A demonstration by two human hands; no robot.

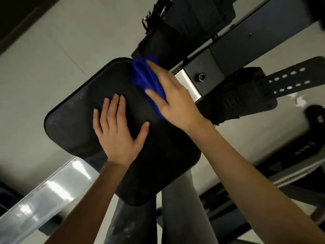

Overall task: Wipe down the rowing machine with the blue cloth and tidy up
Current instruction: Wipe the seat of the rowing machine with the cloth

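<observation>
The left hand (pixel 119 132) lies flat on the seat (pixel 73 111), fingers straight and spread, its grip open and empty. The right hand (pixel 173 104) reaches further, its straight fingers and thumb pressing the blue cloth (pixel 143 76) onto the seat's far edge, its grip open too. The cloth is soft and bunched in folds. The seat is a black pad with rounded corners and a fine-grained surface. Beside it shines a metal rail (pixel 186 83).
</observation>
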